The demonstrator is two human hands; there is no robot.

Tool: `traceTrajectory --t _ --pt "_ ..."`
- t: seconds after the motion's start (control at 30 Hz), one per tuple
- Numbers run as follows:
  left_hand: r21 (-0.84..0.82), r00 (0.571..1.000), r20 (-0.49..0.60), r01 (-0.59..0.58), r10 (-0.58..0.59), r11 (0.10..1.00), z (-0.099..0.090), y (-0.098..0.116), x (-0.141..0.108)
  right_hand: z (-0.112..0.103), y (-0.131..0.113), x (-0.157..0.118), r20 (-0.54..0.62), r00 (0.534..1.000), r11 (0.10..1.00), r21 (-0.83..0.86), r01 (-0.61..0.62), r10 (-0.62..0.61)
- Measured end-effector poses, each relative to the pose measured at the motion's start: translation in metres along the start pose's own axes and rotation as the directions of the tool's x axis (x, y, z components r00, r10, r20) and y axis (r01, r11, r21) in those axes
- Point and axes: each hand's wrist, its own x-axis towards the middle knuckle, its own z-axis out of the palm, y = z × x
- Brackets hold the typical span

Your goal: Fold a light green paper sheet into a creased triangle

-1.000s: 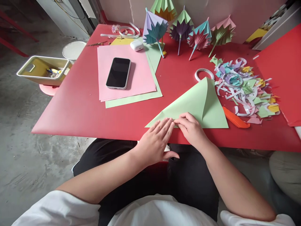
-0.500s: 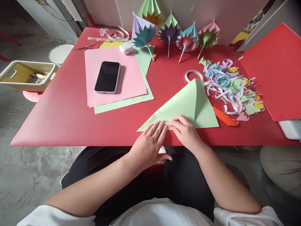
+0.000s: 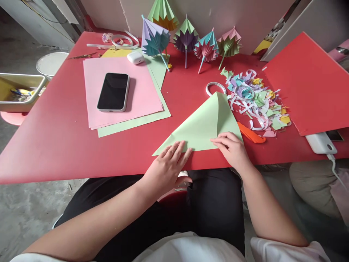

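A folded sheet of light green paper (image 3: 196, 125) lies on the red table before me, its lower edge near the table's front. Toward its right side a crease line runs up to the top corner. My left hand (image 3: 165, 165) is open, its fingers flat on the paper's lower left part and its thumb off the table edge. Farther right, my right hand (image 3: 233, 150) has its fingers drawn together with the thumb, pressed on the paper's lower edge. An orange plastic cutter-like tool (image 3: 251, 133) lies just beyond the paper's right edge, and a roll of white tape (image 3: 209, 90) touches its top.
Pink sheets (image 3: 141, 98) carry a phone (image 3: 113, 92) and a white earbud case (image 3: 135, 57). Several paper umbrellas (image 3: 186, 38) stand at the back. Paper scraps (image 3: 253, 100) are heaped at the right, beside a red board (image 3: 313, 87) and a white charger-like device (image 3: 321, 142).
My right hand has slid right along the paper's lower edge, away from my left hand. My left hand stays on the paper. The camera view has shifted slightly right.
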Motion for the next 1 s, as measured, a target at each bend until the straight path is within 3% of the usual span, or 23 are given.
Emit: traceTrajectory --t 0.17,0.3,1.0 --pt "0.014 1.000 -0.006 0.002 -0.002 1.000 0.000 0.000 0.001 -0.003 -0.004 0.008 0.014 0.968 0.965 0.078 -0.250 0.250" --pt "0.036 0.999 -0.028 -0.015 0.016 0.999 -0.001 0.000 0.002 0.000 -0.011 0.019 0.054 0.939 0.933 0.101 -0.345 0.341" --pt "0.031 0.997 -0.068 -0.026 0.028 0.999 0.004 -0.001 0.004 0.006 -0.008 0.020 0.028 0.947 0.933 0.160 -0.321 0.321"
